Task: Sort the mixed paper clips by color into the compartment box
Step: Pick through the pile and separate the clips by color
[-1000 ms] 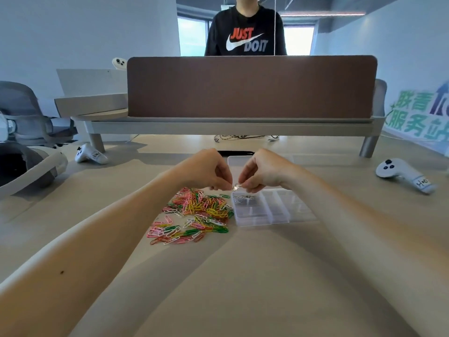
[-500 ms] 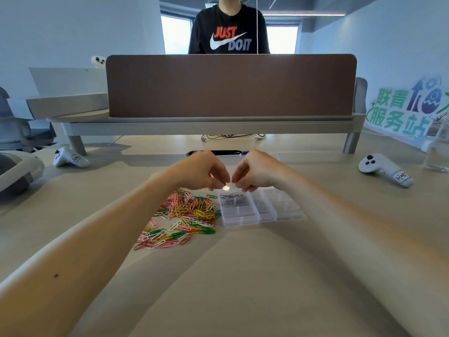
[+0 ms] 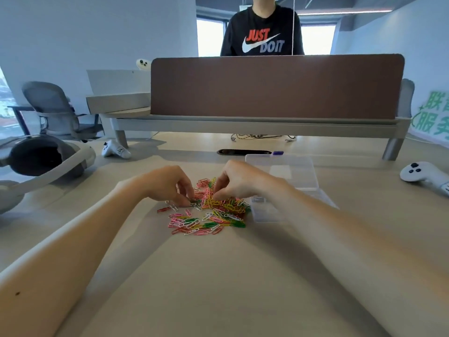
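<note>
Both forearms are bare, entering from the lower corners and converging toward centre. The left hand (image 3: pixel 167 184) is palm down, its fingers (image 3: pixel 187 192) curled with tips pointing down. The right hand (image 3: pixel 243 181) is palm down with knuckles raised, its fingers (image 3: pixel 220 188) bent downward. The hands are near each other, not touching. Pinch on either: cannot tell.

Person, seen from their own head: two arms, entered from the near edge. Left forearm (image 3: pixel 80 242): bare along its whole visible length, broad at the near left corner and narrowing toward the wrist. It bears one small dark spot (image 3: pixel 17 293) on the upper side, close to the left edge. Left hand (image 3: pixel 170 186): bare. Right forearm (image 3: pixel 352 244): bare, broad at the near right, tapering likewise. Right hand (image 3: pixel 240 183): bare; nails too small to tell.
</note>
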Demonstrator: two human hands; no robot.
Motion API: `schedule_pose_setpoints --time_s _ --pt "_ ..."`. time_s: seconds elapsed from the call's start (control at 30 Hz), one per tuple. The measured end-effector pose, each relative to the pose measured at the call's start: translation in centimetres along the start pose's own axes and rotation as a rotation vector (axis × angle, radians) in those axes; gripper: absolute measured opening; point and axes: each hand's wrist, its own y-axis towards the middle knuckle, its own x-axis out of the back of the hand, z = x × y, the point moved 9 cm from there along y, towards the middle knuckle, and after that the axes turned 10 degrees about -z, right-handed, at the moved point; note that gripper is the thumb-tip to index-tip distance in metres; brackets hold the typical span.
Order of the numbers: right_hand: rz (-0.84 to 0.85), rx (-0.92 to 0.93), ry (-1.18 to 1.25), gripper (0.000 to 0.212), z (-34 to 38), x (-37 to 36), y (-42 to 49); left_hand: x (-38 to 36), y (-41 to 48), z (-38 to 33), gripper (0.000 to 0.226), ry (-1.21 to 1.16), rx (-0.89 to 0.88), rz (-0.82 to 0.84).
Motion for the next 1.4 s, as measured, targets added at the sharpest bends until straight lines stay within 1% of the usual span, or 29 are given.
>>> schedule_pose_setpoints --time_s 0.2,0.37,0.5,0.57,0.67,0.73,0.83,1.0,1.17,1.27,1.33,1.4 --pt "0.007 0.038 -0.084 0.027 1.6 -2.0 1.3 0.3 -0.9 1.4 0.009 -0.005 0.037 -0.066" --pt "0.014 0.053 -0.097 0.015 1.5 -3.0 1.7 0.9 -1.1 2.6 0.008 0.001 0.084 -0.133" --pt "-0.037 0.057 -0.081 0.017 1.9 -2.7 1.7 2.5 -1.9 2.9 0.013 -0.039 0.089 -0.191" --pt "-0.05 0.077 -0.07 0.02 2.4 -2.8 1.6 2.6 -2.3 3.3 0.014 -0.057 0.104 -0.15" --pt "-0.042 0.095 -0.063 0.018 3.2 -3.3 1.5 1.5 -2.8 3.5 0.016 -0.062 0.103 -0.035" --pt "-0.036 0.089 -0.064 0.018 3.5 -3.9 1.6 1.0 -2.8 3.5 0.016 -0.058 0.094 -0.01" --pt "-0.046 0.091 -0.075 0.017 3.7 -4.4 1.8 0.8 -2.6 3.5 0.015 -0.049 0.079 -0.01" --pt "-0.04 0.088 -0.083 0.012 4.1 -4.7 2.1 0.5 -2.4 3.5 0.011 0.03 0.081 -0.003" --pt "-0.021 0.095 -0.1 0.001 4.5 -4.8 1.8 0.5 -2.4 3.6 0.018 -0.015 0.065 -0.02" --pt "-0.041 0.096 -0.077 0.005 4.5 -4.5 1.6 0.4 -2.4 3.7 0.011 0.009 0.074 -0.023" --pt "-0.037 0.093 -0.066 0.015 4.6 -4.5 1.4 0.3 -2.4 3.7 0.01 0.027 0.085 -0.021" --pt "-0.032 0.095 -0.066 0.017 4.7 -4.6 1.4 0.2 -2.5 3.8 0.009 0.035 0.1 -0.017"
